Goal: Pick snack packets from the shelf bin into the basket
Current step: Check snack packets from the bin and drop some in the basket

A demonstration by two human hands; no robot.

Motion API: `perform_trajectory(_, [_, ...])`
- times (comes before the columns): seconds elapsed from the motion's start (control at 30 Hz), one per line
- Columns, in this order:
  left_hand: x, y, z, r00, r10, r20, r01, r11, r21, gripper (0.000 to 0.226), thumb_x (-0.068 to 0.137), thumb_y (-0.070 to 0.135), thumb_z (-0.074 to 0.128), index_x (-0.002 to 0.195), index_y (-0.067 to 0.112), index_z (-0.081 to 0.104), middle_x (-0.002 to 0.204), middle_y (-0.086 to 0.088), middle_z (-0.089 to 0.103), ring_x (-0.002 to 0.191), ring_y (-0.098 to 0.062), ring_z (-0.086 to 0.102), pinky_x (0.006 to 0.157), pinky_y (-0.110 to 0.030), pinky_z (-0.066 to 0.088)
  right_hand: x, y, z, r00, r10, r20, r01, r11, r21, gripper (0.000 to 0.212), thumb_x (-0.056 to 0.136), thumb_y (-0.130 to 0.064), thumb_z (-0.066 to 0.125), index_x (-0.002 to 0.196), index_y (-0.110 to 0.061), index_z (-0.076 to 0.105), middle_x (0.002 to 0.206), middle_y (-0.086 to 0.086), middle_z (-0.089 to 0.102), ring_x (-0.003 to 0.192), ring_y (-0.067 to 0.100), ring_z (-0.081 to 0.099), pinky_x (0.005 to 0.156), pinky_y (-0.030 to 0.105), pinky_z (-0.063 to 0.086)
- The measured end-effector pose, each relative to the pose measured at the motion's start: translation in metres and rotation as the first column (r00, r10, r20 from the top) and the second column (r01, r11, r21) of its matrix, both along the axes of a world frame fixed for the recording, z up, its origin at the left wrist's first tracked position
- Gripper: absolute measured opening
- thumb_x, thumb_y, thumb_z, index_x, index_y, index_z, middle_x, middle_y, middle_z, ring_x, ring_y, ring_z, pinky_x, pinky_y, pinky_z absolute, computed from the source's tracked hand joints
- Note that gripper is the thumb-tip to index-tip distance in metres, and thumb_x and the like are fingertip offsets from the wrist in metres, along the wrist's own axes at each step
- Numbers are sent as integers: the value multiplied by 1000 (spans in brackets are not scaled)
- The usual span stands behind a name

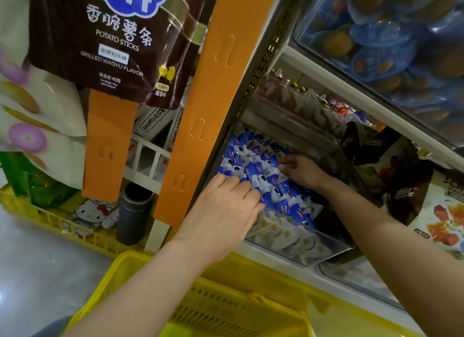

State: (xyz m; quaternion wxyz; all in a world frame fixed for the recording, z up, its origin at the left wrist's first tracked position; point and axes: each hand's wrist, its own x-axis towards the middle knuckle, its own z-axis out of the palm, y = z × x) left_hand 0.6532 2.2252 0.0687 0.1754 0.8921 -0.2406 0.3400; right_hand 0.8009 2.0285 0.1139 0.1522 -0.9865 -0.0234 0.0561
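The brown glossy snack bag (113, 42) hanging at upper left carries large white characters "香脆薯条". Below these stands "POTATO STICKS", then a white rectangular label (113, 54) reading "炭烤和牛味", then "GRILLED WAGYU FLAVOR". Small print near the lower edge gives the net weight as "净含量:40克"; the line under it is too small to read. A blue-and-white logo at the top is cut off by the frame.

The white cartons (153, 121) behind the bag bear black Chinese characters, not fully legible.

A pale packet (88, 214) in the yellow crate (50, 218) shows the Hello Kitty figure.

Print on the blue-and-white snack packets (251, 158) and on the dark brown packets (374, 145) is illegible.
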Motion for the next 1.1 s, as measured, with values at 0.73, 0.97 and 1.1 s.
perform_trajectory(0.73, [9,1,-11,988,-55,142,58,998,-18,34,94,30,35,80,20,64,74,2,62,68,-17,54,70,-31,46,0,-14,27,982,-176,-73,91,773,-628,36,94,-25,53,119,1,54,121,16,57,106,25,57,67,26,43])
perform_trajectory(0.97, [7,2,-8,994,-56,91,58,998,-21,35,94,30,34,82,20,65,75,3,63,70,-17,56,72,-31,46,-6,-17,17,984,-176,41,177,898,-402,21,87,-7,60,107,-1,63,111,17,62,98,25,60,76,28,47])
perform_trajectory(1.1, [5,3,-5,998,-56,39,57,998,-30,35,93,29,33,81,18,65,76,2,64,70,-17,57,71,-31,47,-19,-19,17,979,-123,162,163,952,-259,10,89,-6,55,93,-11,63,104,12,63,88,22,60,76,32,50])
